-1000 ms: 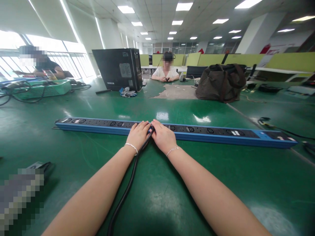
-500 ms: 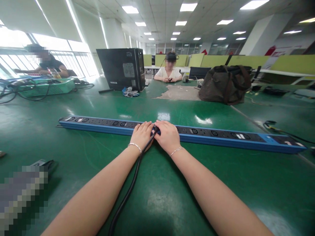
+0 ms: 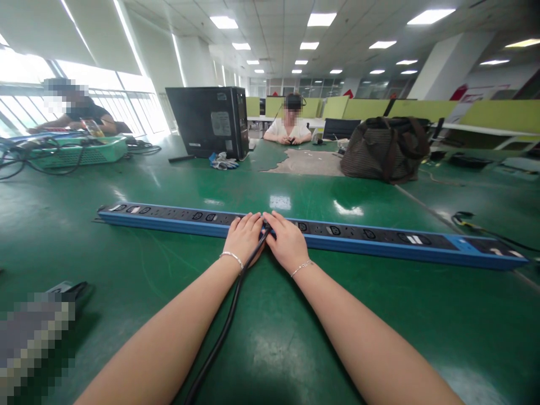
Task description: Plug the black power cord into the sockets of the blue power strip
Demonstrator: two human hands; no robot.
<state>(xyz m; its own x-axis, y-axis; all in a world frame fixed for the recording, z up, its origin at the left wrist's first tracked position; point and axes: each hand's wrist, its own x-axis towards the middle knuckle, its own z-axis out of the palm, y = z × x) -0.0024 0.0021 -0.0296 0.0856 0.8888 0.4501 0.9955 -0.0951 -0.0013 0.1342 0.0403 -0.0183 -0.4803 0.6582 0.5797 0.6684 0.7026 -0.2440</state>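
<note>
A long blue power strip (image 3: 375, 244) with black sockets lies across the green table in front of me. My left hand (image 3: 243, 239) is closed over the strip near its middle, fingers on the top face and thumb on the near side. Close beside it, my right hand (image 3: 287, 236) grips the black plug (image 3: 266, 226) at the end of a power cord against the sockets. From there the black cord (image 3: 233, 306) runs down between my forearms to the bottom edge of the view. My fingers hide much of the plug and whether it sits fully in a socket.
A black computer tower (image 3: 206, 121) stands at the back, with gloves (image 3: 223, 161) before it. A green basket (image 3: 80, 153) with cables is at left, a brown bag (image 3: 383, 149) at back right. Two people sit beyond. A blurred-out object (image 3: 34, 337) lies at near left.
My right hand's fingers have shifted slightly at the plug, which shows a little less above them. My left hand stays on the strip. The view has tilted slightly.
</note>
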